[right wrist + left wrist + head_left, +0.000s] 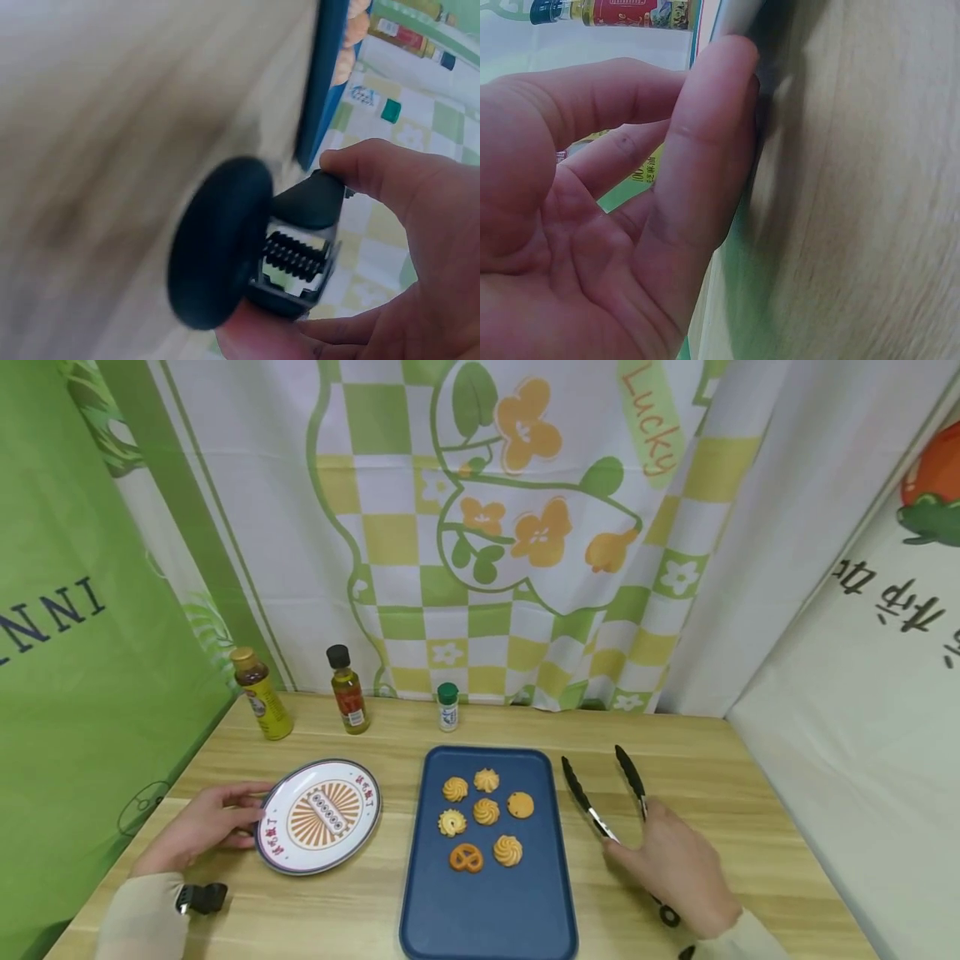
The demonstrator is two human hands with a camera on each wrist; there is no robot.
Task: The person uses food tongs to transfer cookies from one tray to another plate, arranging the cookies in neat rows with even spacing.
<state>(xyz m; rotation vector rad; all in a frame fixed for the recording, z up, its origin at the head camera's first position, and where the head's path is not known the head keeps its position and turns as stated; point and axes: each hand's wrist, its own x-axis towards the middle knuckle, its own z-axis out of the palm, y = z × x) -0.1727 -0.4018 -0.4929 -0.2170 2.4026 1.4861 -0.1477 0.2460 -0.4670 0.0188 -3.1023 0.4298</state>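
Observation:
A white plate [318,817] with a dark rim and an orange striped print lies on the left of the table. My left hand [206,822] holds it by its left edge, fingers and thumb at the rim. On the right, my right hand [678,868] grips metal tongs [596,817] with black tips, which are spread apart and point away from me. The tongs' spring and black pull ring [221,244] show in the right wrist view. Between the hands lies a blue tray [487,918] with several cookies [486,812] and a pretzel [467,857] on its far half.
Along the back of the table stand a yellow-labelled bottle [266,703], a black-capped oil bottle [350,697] and a small green-capped shaker [447,708]. A patterned curtain [390,543] hangs behind the wooden table [750,835], with a green cloth on the left.

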